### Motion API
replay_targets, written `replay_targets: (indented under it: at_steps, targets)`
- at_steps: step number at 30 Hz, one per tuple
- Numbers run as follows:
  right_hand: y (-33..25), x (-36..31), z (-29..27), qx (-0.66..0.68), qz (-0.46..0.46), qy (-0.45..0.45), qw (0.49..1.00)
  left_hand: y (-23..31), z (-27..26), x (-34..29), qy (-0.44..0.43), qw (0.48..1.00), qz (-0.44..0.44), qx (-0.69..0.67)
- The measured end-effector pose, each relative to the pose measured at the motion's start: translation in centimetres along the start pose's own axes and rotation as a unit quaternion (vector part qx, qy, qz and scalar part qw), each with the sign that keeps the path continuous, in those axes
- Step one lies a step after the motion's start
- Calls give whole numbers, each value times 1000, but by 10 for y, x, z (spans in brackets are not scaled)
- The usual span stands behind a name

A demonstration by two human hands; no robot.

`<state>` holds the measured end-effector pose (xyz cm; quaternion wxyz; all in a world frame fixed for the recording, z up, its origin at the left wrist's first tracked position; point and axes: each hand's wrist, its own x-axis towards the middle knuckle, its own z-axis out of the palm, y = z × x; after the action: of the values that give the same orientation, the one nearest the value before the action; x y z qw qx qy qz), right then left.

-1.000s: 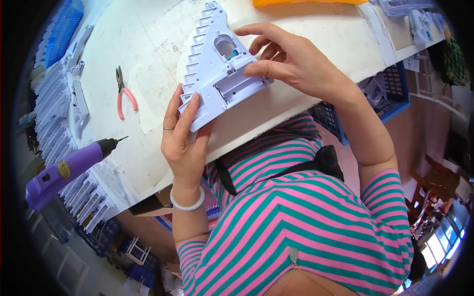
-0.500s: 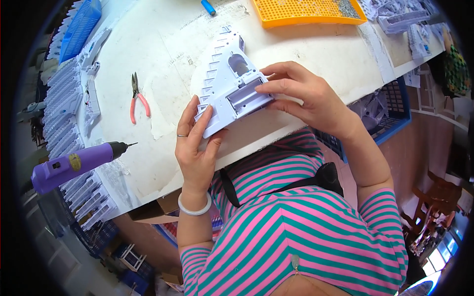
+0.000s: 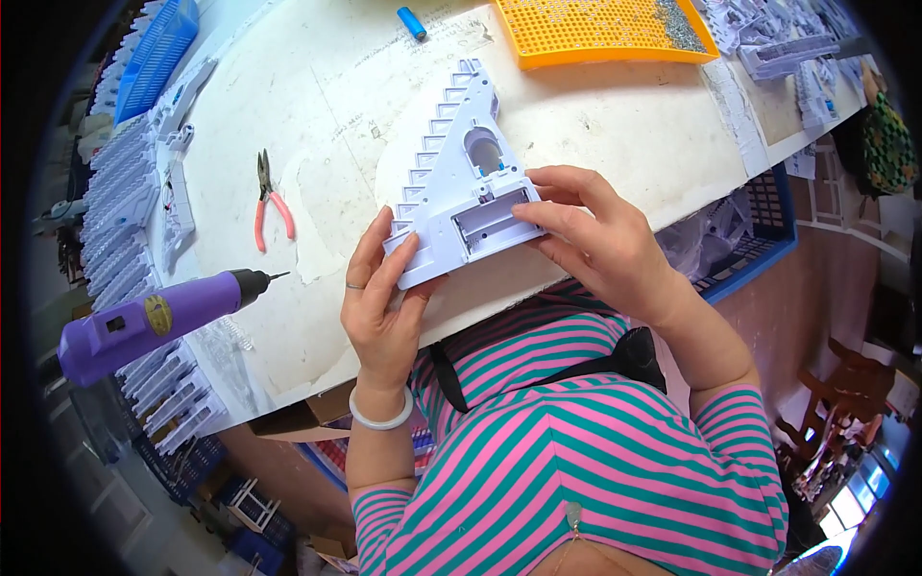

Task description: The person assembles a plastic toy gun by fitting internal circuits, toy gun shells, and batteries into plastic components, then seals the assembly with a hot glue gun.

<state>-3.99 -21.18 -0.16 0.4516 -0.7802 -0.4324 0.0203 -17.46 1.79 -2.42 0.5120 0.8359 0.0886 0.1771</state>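
Observation:
Between my two hands is a white plastic housing (image 3: 447, 202) with a stepped edge, a round recess and a rectangular compartment. It is tilted over the table near the front edge. My left hand (image 3: 384, 298) grips its lower left corner, thumb beneath and fingers on top. At its right end, my right hand (image 3: 600, 235) is closed on the side by the compartment, with fingertips at the compartment's rim. The compartment looks bare inside. Left of the housing lie pliers (image 3: 272, 206) with pink handles. A purple electric screwdriver (image 3: 158, 322) hangs at the left, bit pointing right.
At the back, a yellow tray (image 3: 615, 60) holds small metal pieces, and a blue cylinder (image 3: 411, 23) lies nearby. Stacked white stepped parts (image 3: 120, 216) line the left edge beside a blue basket (image 3: 158, 62). More white parts (image 3: 783, 53) are at far right; a blue crate (image 3: 759, 254) stands below the table.
The housing has turned more upright and shifted slightly right in the picture, its compartment facing me more. Both hands moved with it, keeping hold. The screwdriver appears slightly farther right.

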Motion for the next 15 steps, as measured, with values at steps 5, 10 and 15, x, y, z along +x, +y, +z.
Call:
replay_targets:
  at_steps: [5,10,15]
  targets:
    - [-3,-4,5,-30,-2,20,999,-1,0,-1,3,999,27,21]
    - [-5,-3,7,-35,-14,32,999,-5,-1,0,3,1000,12,-9]
    - [-7,-5,9,-13,16,28,999,-5,-1,0,8,1000,7,-25]
